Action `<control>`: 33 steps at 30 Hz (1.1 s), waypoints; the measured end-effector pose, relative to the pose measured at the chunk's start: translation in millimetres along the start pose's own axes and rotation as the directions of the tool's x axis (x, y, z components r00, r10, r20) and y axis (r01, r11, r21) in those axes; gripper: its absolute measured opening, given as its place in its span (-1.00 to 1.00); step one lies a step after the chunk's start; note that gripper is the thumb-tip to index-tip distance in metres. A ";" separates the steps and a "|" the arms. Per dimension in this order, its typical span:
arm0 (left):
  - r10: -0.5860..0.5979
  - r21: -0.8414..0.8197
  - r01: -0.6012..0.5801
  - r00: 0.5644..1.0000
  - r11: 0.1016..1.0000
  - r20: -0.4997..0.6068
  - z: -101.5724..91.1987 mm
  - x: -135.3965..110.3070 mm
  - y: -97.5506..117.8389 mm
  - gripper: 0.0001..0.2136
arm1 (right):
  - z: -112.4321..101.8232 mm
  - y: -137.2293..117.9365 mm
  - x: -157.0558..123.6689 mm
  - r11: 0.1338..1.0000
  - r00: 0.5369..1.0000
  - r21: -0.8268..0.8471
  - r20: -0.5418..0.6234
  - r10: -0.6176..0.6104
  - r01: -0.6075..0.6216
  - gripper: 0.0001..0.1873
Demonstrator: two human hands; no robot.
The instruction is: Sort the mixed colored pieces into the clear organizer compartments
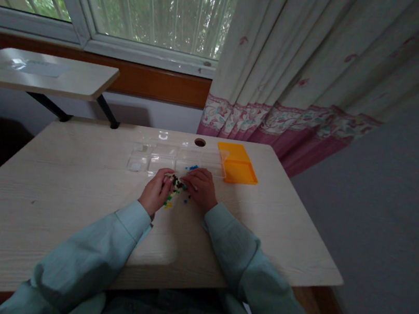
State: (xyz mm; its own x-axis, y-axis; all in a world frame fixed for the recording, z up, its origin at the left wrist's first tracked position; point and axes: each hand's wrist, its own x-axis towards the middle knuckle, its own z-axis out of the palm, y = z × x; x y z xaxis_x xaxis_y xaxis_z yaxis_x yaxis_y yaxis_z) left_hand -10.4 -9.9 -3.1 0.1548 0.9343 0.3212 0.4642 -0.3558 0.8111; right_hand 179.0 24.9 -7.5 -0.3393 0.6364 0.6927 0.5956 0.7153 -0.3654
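Observation:
A small heap of tiny coloured pieces, black, green, yellow and blue, lies on the pale wooden table. My left hand rests at the heap's left side with fingers curled onto the pieces. My right hand lies on the heap's right side, fingers bent and pressed down among them. What either hand pinches is too small to make out. Just behind the hands sits a clear plastic compartment box with a few blue pieces in one cell.
An orange lid lies to the right of the clear box. A round cable hole is near the table's far edge. A second small table stands at the back left under the window. A curtain hangs at the right.

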 end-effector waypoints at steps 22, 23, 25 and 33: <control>0.066 0.087 -0.065 0.998 0.994 -0.008 1.1 0.0 -4.9 -0.75 | -7.9 26.7 0.7 0.895 0.915 -0.193 -0.111 0.388 -0.403 -0.75; 0.097 0.101 -0.094 0.995 0.990 -0.018 1.1 0.4 -5.0 -0.76 | -7.8 26.7 0.6 0.896 0.916 -0.190 -0.110 0.385 -0.400 -0.75; 0.169 0.145 -0.164 0.985 0.976 -0.022 0.7 1.4 -4.4 -0.79 | -7.4 26.7 0.6 0.899 0.918 -0.186 -0.107 0.383 -0.397 -0.75; 0.282 0.423 -0.327 0.945 0.845 0.167 2.9 0.9 0.7 -0.73 | -7.3 22.7 1.0 0.911 0.925 -0.166 -0.114 0.364 -0.379 -0.80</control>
State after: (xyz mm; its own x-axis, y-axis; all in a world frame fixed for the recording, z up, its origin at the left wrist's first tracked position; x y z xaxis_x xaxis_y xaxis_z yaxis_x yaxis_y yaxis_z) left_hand -7.4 -9.2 -3.6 0.4229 0.7861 0.4509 0.7107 -0.5964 0.3731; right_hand 197.5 39.6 -10.5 -0.0139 0.8155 0.5787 0.7917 0.3624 -0.4917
